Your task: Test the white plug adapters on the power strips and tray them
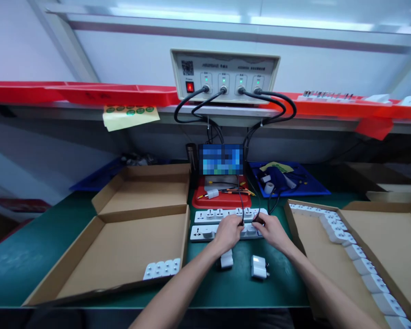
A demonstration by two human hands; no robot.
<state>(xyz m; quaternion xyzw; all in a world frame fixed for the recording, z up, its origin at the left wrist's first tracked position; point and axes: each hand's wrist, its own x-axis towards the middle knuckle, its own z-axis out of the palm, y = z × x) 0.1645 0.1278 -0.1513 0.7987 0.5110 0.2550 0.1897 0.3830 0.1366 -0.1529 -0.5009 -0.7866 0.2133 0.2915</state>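
Both my hands rest on two white power strips (pixel 205 214) lying side by side on the green bench. My left hand (pixel 229 232) is closed around a black cable end over the nearer strip (pixel 199 233). My right hand (pixel 272 230) pinches another black cable end beside it, fingers curled. Two white chargers (pixel 259 267) lie loose on the mat just in front of my hands, a second one (pixel 226 260) under my left wrist. Black cables run up to a beige tester box (pixel 224 75) with green lights.
An open cardboard box (pixel 123 246) on the left holds a short row of white chargers (pixel 162 268). A second box (pixel 380 256) on the right holds a long row of them. A red tray (pixel 222 196) with tools and a blue tray (pixel 294 180) sit behind the strips.
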